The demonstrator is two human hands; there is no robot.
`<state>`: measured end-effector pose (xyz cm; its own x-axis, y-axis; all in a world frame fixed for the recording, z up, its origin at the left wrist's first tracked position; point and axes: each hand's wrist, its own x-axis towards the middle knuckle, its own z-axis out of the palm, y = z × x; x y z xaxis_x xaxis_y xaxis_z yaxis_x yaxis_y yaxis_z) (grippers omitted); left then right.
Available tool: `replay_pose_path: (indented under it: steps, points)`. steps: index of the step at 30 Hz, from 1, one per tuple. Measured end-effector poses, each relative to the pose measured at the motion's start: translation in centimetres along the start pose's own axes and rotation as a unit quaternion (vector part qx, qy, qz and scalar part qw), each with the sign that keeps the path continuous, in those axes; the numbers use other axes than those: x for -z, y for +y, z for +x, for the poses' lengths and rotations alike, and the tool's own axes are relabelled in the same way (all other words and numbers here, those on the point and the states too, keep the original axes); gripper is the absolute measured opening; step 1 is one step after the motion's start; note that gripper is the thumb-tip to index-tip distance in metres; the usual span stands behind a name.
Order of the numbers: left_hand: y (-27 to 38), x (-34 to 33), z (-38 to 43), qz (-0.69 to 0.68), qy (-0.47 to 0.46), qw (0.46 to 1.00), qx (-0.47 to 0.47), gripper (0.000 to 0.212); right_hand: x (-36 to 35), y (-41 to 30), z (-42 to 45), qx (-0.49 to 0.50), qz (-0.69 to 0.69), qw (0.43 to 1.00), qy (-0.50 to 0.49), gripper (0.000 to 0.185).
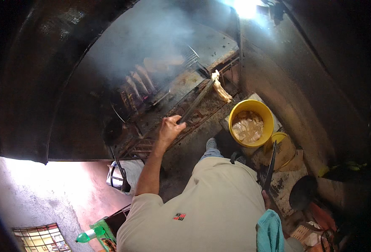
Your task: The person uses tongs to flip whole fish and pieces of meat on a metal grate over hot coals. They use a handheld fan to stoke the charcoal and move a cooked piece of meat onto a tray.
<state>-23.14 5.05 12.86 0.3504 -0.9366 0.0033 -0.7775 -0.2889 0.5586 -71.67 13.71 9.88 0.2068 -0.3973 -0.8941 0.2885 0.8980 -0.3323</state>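
My left hand [171,127] is closed on long metal tongs [196,101]. At their far end a pale strip of raw meat [221,88] hangs beside the grill's front edge. Low at my right side, my right hand [266,199] is partly hidden by my shirt, around the lower end of a long, dark, blade-like tool [271,170]. In front of me stands a yellow bucket [270,121] with pale meat pieces [247,126] in cloudy liquid. Several strips of meat [138,82] lie on the smoking grill; smoke blurs the pieces behind them.
A sooty metal hood [62,69] arches over the grill. The bucket rests near the grill's right end, with a yellow lid [280,137] beside it. At lower right are a dark round pan [303,192] and a basket [302,234]. A green bottle [90,234] lies at lower left.
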Motion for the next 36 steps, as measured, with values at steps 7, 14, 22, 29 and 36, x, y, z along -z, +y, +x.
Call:
replay_pose_path:
  steps: [7, 14, 22, 29, 36]
  points:
    - [-3.1, 8.9, 2.7, 0.032, 0.056, 0.991, 0.114, 0.043, -3.0, -0.3, 1.0, 0.027, -0.045, 0.998, -0.014, 0.055]
    - [-11.3, 11.5, 8.2, -0.006, -0.006, 0.954, 0.298, 0.036, -5.5, 0.5, 1.9, 0.055, -0.074, 0.995, 0.027, 0.055]
    - [-22.7, 8.0, 13.7, -0.104, 0.031, 0.934, 0.34, 0.026, -7.1, 2.0, 0.9, 0.046, -0.007, 0.999, 0.0, 0.054]
    - [-20.2, 5.2, 13.6, -0.292, 0.043, 0.87, 0.396, 0.018, -7.3, 3.3, 0.8, 0.041, 0.002, 0.999, 0.016, 0.06]
    - [-19.0, 4.6, 11.2, -0.358, 0.012, 0.851, 0.385, 0.018, -9.8, 2.6, -0.6, 0.029, 0.005, 0.999, 0.023, 0.061]
